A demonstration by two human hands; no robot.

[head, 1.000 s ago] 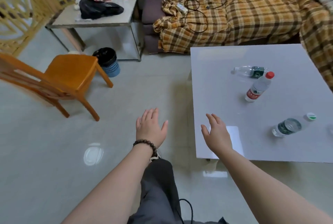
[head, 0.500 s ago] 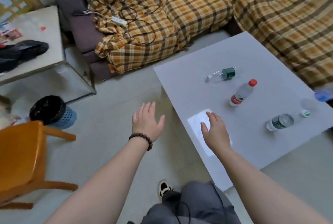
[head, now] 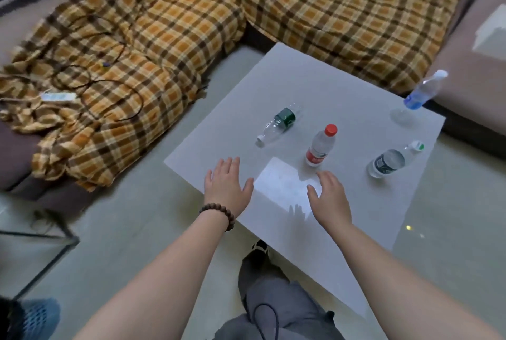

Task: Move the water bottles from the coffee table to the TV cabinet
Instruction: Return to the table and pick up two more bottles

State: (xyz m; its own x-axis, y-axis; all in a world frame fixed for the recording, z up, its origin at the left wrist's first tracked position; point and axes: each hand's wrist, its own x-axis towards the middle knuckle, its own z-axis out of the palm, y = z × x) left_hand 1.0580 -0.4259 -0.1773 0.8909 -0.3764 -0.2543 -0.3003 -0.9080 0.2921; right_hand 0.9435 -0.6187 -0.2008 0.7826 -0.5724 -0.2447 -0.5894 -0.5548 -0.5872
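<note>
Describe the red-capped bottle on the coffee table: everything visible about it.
The red-capped bottle is a small clear plastic water bottle with a red screw cap, closed, and a red-and-white label around its lower body. It stands upright on the white coffee table, roughly mid-table toward the near side, apart from the other three bottles. Whether it holds water cannot be told. Nothing touches it but the tabletop. The right hand, open and empty, hovers just short of it; the left hand is farther off.

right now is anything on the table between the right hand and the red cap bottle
No. In the head view, only bare white coffee table lies between the right hand and the red-capped bottle, partly a bright reflected patch.
</note>
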